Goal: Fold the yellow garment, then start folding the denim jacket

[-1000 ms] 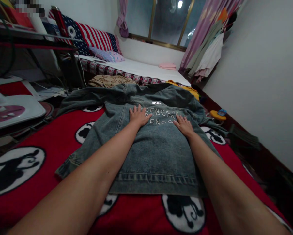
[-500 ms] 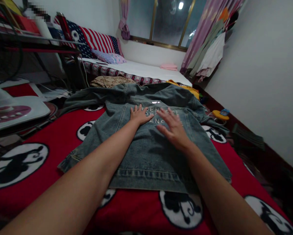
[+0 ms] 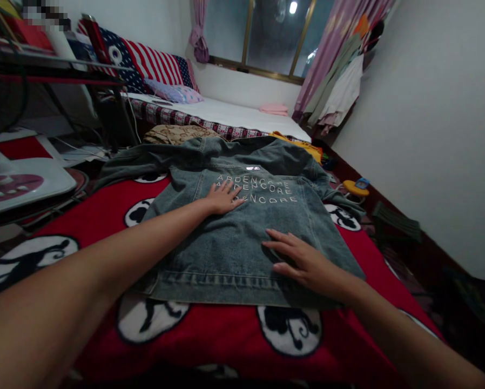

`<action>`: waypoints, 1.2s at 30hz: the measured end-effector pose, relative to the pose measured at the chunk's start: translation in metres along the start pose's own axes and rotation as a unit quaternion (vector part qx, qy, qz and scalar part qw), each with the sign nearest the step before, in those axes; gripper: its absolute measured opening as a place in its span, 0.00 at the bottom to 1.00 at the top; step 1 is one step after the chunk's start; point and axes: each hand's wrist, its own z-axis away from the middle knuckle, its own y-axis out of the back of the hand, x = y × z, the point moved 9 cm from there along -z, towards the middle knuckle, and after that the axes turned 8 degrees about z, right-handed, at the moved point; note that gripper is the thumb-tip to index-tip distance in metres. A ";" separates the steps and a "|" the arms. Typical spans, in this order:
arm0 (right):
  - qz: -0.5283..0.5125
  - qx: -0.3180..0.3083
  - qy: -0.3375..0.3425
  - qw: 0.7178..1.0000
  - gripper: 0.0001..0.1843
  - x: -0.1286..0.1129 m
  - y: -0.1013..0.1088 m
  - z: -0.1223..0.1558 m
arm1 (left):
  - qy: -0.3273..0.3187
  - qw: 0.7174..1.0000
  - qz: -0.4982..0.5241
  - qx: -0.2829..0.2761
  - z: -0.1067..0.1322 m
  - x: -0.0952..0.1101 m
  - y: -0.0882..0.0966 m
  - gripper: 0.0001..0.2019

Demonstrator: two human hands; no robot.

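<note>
Centrally, a denim jacket (image 3: 230, 243) lies spread with its back panel upward on a red blanket (image 3: 218, 337) printed with dark figures in white circles. The collar end points toward the upper centre of the frame; the waistband runs across the lower centre. One sleeve extends to the left, the other to the right. Rows of pale lettering (image 3: 267, 189) cross the upper back panel, below a small bright label (image 3: 253, 168).

The left hand (image 3: 225, 198) rests palm down on the panel at the left end of the lettering, fingers spread, grasping nothing. The right hand (image 3: 305, 261) is positioned over the lower right part of the jacket, fingers extended and slightly parted, likewise holding nothing; whether its fingertips touch the fabric cannot be determined.

Beyond the collar, a tan patterned cloth (image 3: 177, 134) is located left of centre and a yellow cloth (image 3: 299, 143) right of centre. A bed (image 3: 234, 112) with a white surface occupies the upper centre. A yellow stool (image 3: 355, 189) stands at the right.
</note>
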 end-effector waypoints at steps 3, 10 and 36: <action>-0.007 -0.008 -0.001 1.000 0.27 0.014 0.008 0.053 | -0.072 0.996 0.003 -0.057 0.043 0.013 -0.009 0.33; 0.112 0.089 -0.047 0.989 0.36 0.053 0.002 0.121 | -0.176 0.964 0.086 -0.178 0.174 0.044 0.003 0.42; 0.190 0.293 -0.332 0.876 0.17 0.145 0.095 -0.037 | 0.074 0.959 -0.114 0.250 0.035 -0.028 0.121 0.16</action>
